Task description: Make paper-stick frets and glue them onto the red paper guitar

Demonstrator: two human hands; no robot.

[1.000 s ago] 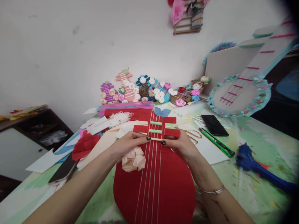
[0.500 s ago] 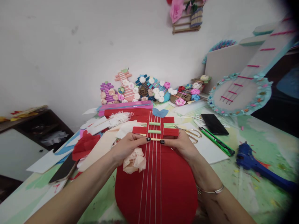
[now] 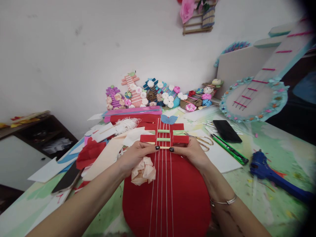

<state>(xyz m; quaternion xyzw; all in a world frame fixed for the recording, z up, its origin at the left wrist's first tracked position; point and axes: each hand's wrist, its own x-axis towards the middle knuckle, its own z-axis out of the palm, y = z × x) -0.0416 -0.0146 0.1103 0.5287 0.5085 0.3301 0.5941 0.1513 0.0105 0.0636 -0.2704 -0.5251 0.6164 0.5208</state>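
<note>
Glossy black nails (image 3: 171, 149), slim silver right-wrist bracelet (image 3: 230, 200)

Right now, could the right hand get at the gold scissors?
Probably yes: the gold scissors lie just beyond the right hand, their handles uncovered, though its thumb is on the pale stick.

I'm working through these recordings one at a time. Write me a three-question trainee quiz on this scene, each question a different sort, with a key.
1. True or false: the left hand is holding the blue plastic glue gun.
2. Multiple choice: how many short light-green rods lie across the neck of the flat red guitar-shaped piece? a) one b) two c) five
3. Short answer: what lies between the thumb tips of the left hand and the right hand?

Key:
1. False; the glue gun lies on the green-and-white stained tabletop, out to the right of both hands.
2. b
3. A thin pale-yellow stick, lying across the white strings.
</note>
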